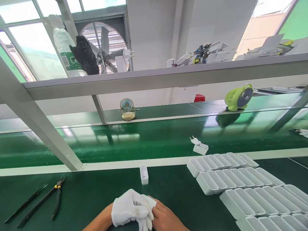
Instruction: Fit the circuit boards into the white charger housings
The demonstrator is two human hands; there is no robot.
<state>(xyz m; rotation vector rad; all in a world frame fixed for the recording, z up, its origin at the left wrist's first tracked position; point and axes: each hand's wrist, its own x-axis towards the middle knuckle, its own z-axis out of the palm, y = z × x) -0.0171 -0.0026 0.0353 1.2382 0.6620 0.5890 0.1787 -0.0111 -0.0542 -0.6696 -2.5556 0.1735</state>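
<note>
At the bottom centre, my two hands are together over the dark green tabletop. My left hand [127,208] wears a white work glove, and its fingers are closed around white glove fabric [149,201] beside my right hand. My right hand [166,215] is bare, with its fingers bent at this same fabric and their tips hidden by it. Whether the fabric is a second glove or part of the left one is hard to tell. Just beyond the hands stands a small open white plastic housing [144,175], apart from both.
Rows of white plastic housings [237,205] cover the right side. Long-handled black pliers [56,189] and black tweezers [26,203] lie left. A white plug adapter [200,148] sits beyond the pale rail. A slanted metal post [48,128] and overhead shelf [154,78] frame the bench.
</note>
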